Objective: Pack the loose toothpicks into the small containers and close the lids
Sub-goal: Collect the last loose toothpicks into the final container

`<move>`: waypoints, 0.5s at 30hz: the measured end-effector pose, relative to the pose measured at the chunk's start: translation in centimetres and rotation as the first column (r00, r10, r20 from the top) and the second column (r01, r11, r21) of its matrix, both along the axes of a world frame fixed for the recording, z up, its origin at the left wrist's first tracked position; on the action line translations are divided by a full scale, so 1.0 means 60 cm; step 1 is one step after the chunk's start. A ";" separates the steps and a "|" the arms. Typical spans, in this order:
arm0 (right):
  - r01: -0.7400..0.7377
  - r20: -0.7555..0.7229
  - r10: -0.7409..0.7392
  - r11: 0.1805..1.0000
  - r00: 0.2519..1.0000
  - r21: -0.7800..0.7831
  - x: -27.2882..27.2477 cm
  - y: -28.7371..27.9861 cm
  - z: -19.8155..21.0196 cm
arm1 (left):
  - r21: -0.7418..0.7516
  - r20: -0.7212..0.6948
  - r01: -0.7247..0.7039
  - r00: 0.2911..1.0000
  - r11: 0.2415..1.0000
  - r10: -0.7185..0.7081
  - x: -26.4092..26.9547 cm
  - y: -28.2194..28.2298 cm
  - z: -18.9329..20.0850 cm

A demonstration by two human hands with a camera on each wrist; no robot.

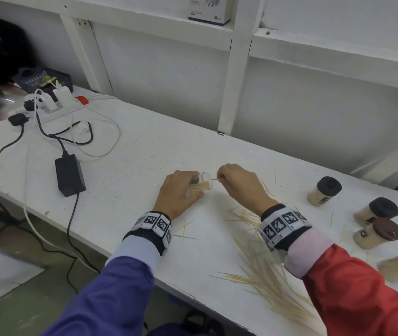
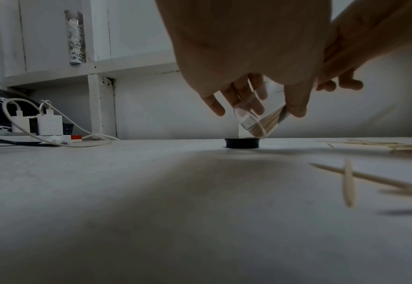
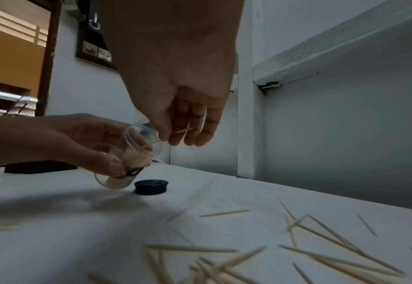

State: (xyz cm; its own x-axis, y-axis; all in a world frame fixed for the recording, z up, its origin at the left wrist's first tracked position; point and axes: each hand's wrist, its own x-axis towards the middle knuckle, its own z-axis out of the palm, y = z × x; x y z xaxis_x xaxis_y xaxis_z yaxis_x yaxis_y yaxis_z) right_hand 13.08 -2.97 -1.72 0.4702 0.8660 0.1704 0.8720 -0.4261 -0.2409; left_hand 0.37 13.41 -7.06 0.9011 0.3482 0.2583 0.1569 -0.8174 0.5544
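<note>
Head view: the left hand (image 1: 177, 192) has its grip wrapped round a tilted clear plastic container (image 1: 199, 184) above the white table (image 1: 132, 166). The right hand (image 1: 239, 183) pinches one thin wooden toothpick (image 1: 213, 179) at the container's mouth.

Left wrist view: a round black lid (image 2: 241, 143) lies on the table beneath the container.

Right wrist view: loose toothpicks (image 3: 321, 240) lie scattered nearby.

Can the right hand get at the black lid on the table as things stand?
Probably, once freed: the black lid lies uncovered beside the tilted container, close under the right hand, which now pinches a toothpick.
</note>
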 end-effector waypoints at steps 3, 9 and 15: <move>-0.086 0.044 0.085 0.996 0.995 0.016 -0.002 0.025 -0.001 | 0.014 -0.013 0.024 1.000 1.000 -0.024 0.002 -0.001 0.003; -0.086 0.031 0.080 0.909 0.996 0.408 -0.019 0.033 0.004 | 0.005 0.051 -0.051 0.997 0.999 0.051 0.003 0.000 0.009; -0.449 -0.179 0.423 0.883 0.888 -0.137 -0.084 0.018 -0.037 | 0.037 0.114 -0.204 0.974 0.978 0.198 -0.002 0.004 0.009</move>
